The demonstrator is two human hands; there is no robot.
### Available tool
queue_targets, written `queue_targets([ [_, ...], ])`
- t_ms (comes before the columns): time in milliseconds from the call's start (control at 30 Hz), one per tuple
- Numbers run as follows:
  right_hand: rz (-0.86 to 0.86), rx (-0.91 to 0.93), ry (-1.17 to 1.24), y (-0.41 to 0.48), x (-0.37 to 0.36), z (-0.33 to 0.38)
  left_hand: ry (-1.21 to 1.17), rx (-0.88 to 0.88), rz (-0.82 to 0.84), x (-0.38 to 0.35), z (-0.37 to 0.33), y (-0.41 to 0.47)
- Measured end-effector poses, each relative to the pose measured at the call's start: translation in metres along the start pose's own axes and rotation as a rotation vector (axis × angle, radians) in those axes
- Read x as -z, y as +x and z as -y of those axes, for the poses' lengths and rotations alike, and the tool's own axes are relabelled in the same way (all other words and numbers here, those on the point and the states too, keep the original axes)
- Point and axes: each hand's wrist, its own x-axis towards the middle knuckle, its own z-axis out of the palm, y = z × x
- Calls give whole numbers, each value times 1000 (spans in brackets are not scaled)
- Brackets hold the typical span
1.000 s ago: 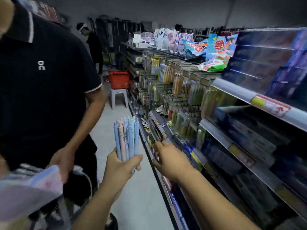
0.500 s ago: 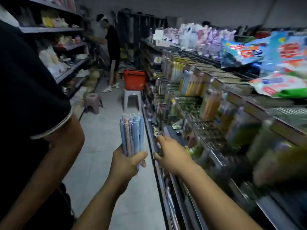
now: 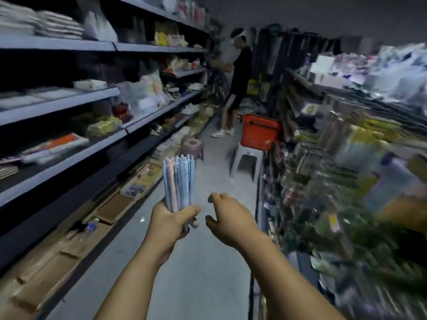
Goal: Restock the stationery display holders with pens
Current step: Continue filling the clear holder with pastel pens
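The right hand (image 3: 231,215) has come off the shelf edge of the blurred clear pen display holders (image 3: 335,158). It now hangs empty with fingers loosely curled, so restocking looks paused. The left hand (image 3: 172,224) grips the upright bundle of pale blue plastic pens (image 3: 179,181), just beside the right hand. Both are nearer than the red plastic basket (image 3: 258,132) and to its left; the holders are to its right.

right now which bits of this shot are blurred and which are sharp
Head view: heavy motion blur smears the stationery display on the right; the pens, left hand and right hand at centre are fairly sharp; lighting is dim, and the wide lens bows the left shelves.
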Motion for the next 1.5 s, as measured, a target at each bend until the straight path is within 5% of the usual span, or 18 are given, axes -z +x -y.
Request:
queue_targets([
  [900, 115, 544, 8, 743, 30, -173, -5, -92, -476, -121, -38, 671],
  [1500, 165, 725, 136, 1184, -18, -90, -41, -82, -635, -14, -47, 1074],
])
